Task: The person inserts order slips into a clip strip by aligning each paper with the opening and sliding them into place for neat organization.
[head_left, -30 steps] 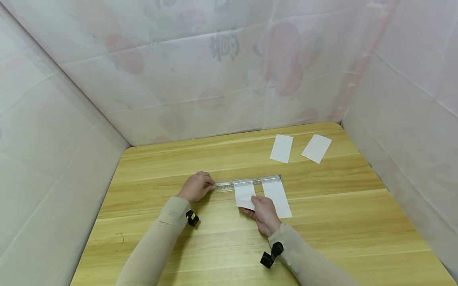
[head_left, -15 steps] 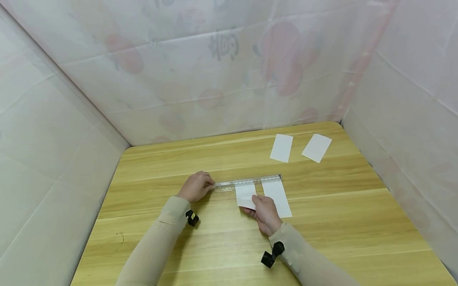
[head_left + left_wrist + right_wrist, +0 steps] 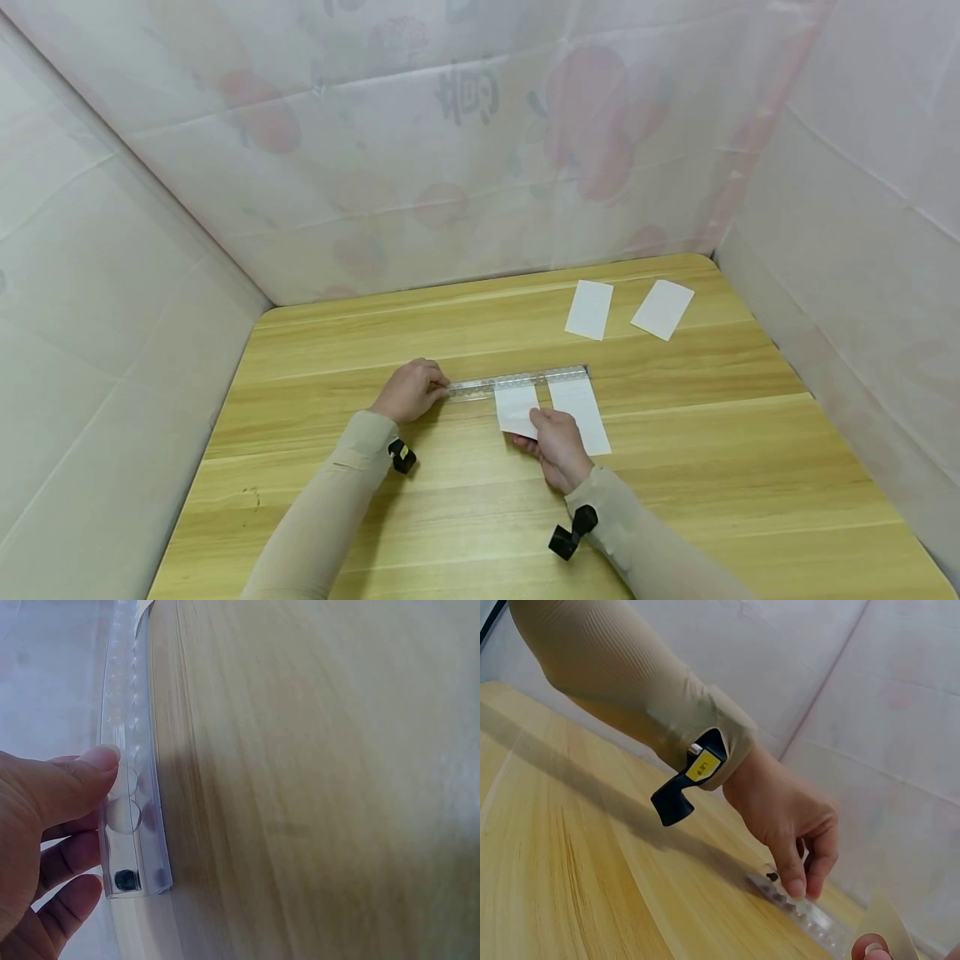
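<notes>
My left hand pinches the left end of a clear plastic ruler. In the left wrist view, the thumb lies on the ruler, near its round cutouts. My right hand pinches the lower right corner of a white paper card. This card's top edge meets the ruler, and its near edge is lifted off the table. Another white card lies to the right, its top at the ruler's right end. In the right wrist view, the held card tilts upward, with only fingertips of my right hand visible.
Two more white cards, a left one and a right one, lie apart near the back right of the wooden table. Pale printed cloth walls enclose the table at the back and sides. Each wrist wears a black camera mount.
My right hand has slid the held card slightly to the right along the ruler, narrowing the gap to the other card. The left hand keeps its place on the ruler.
</notes>
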Motion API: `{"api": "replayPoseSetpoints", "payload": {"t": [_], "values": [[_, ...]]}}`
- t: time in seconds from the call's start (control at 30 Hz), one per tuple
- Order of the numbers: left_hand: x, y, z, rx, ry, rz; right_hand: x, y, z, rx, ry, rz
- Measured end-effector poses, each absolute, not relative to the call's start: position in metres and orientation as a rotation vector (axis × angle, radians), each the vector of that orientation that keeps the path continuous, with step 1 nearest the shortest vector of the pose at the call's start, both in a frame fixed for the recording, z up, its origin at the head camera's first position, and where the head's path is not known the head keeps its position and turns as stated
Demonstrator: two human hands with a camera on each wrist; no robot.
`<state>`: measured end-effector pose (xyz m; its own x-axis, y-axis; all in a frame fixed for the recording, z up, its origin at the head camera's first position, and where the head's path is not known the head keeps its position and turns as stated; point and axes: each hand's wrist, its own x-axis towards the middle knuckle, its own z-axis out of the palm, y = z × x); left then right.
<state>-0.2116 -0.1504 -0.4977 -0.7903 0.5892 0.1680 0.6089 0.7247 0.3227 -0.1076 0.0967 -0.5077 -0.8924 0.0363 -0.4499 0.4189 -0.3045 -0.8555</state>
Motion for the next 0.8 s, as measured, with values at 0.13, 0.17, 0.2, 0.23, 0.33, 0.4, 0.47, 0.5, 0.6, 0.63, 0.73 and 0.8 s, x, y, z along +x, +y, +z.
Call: {"api": "replayPoseSetpoints", "payload": {"t": [0.13, 0.17, 0.2, 0.23, 0.33, 0.4, 0.47, 0.5, 0.6, 0.63, 0.73, 0.8], "values": [[-0.2120, -0.1507, -0.4972, -1.006, -2.857, -0.574, -0.1082, 0.0973, -0.5083, 0.587, 1.680, -2.285], [-0.2120, -0.1507, -0.4971, -1.007, -2.857, -0.574, -0.1085, 0.0974, -0.5085, 0.590, 1.681, -2.284], [-0.2121, -0.1507, -0.4968, -1.008, -2.856, -0.574, -0.1087, 0.0974, -0.5086, 0.592, 1.682, -2.282], [-0.2122, -0.1507, -0.4967, -1.008, -2.856, -0.573, -0.1089, 0.0972, -0.5087, 0.592, 1.680, -2.283], [-0.2126, -0.1507, -0.4962, -1.006, -2.859, -0.567, -0.1093, 0.0969, -0.5087, 0.592, 1.678, -2.284], [-0.2132, -0.1507, -0.4961, -1.006, -2.861, -0.562, -0.1092, 0.0969, -0.5085, 0.587, 1.682, -2.286], [-0.2134, -0.1507, -0.4961, -1.005, -2.865, -0.551, -0.1089, 0.0969, -0.5085, 0.580, 1.687, -2.287], [-0.2135, -0.1507, -0.4962, -1.005, -2.866, -0.548, -0.1088, 0.0968, -0.5085, 0.580, 1.689, -2.289], [-0.2135, -0.1507, -0.4962, -1.009, -2.867, -0.547, -0.1085, 0.0966, -0.5082, 0.581, 1.691, -2.288], [-0.2133, -0.1507, -0.4961, -1.009, -2.867, -0.550, -0.1086, 0.0965, -0.5081, 0.584, 1.690, -2.288], [-0.2131, -0.1508, -0.4962, -1.012, -2.867, -0.556, -0.1088, 0.0963, -0.5078, 0.587, 1.691, -2.290], [-0.2130, -0.1507, -0.4963, -1.012, -2.868, -0.557, -0.1093, 0.0966, -0.5080, 0.590, 1.694, -2.294]]}}
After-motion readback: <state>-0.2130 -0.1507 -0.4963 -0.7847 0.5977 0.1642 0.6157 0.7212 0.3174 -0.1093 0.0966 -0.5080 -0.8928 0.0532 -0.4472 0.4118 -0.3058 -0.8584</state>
